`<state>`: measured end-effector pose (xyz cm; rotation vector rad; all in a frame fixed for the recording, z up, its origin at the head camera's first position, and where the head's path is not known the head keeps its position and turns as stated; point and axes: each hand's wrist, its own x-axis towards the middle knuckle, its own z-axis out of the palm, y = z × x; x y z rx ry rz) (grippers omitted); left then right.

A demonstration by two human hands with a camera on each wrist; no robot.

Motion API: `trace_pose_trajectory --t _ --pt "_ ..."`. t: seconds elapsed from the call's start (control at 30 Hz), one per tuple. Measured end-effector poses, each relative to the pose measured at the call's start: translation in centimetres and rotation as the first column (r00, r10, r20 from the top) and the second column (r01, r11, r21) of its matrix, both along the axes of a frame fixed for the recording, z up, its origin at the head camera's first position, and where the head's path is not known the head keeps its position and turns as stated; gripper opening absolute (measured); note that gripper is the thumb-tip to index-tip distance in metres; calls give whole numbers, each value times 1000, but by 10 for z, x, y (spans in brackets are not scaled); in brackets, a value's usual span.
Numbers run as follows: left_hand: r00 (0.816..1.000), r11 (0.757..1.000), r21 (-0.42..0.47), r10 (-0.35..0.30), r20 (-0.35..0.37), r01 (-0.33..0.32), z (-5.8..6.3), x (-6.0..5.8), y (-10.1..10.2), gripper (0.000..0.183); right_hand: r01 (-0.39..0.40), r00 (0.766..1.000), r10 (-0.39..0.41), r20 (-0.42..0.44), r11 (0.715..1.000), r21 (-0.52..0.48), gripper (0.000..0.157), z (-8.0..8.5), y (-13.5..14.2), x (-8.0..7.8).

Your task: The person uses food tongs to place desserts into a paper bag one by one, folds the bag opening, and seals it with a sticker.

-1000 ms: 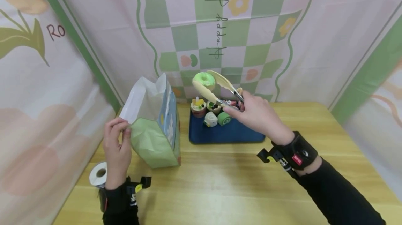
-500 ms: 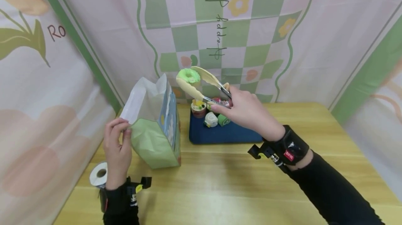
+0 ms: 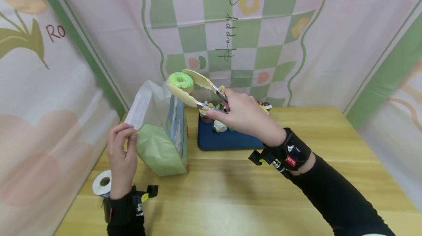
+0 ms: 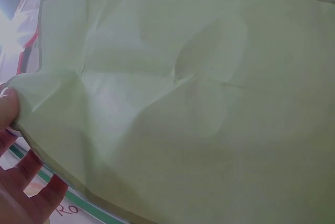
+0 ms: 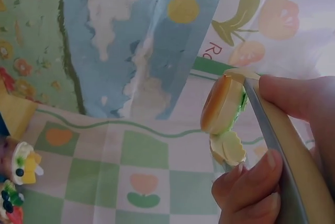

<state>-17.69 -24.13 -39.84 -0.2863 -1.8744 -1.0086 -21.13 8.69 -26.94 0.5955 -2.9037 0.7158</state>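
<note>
Donut (image 3: pixel 186 83) sits clasped in tongs (image 3: pixel 184 97), raised near the open top of the paper bag (image 3: pixel 159 148). Right hand (image 3: pixel 245 114) grips the tongs, fingers curled round; left hand (image 3: pixel 122 153) pinches the bag's edge

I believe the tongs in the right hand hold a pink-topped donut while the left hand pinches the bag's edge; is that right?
The donut is green-topped, not pink-topped, as the head view shows; the rest stands.
</note>
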Motion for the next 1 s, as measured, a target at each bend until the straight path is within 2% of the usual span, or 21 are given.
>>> trace_pose_trajectory --t 0.27,0.53,0.8,1.0 --pt "1000 1000 6 4 5 -4 3 3 3 7 -59 998 58 27 998 23 67 5 -14 3" --pt "1000 1000 1 3 8 -3 2 3 2 8 -109 994 110 -12 994 28 65 3 -28 5" --pt "1000 1000 -13 19 22 -19 -2 2 -1 7 -120 992 121 -21 993 23 54 0 -43 5" --pt "999 1000 -11 28 31 -28 -2 1 -1 8 -129 991 129 -34 992 19 53 -2 -49 5"
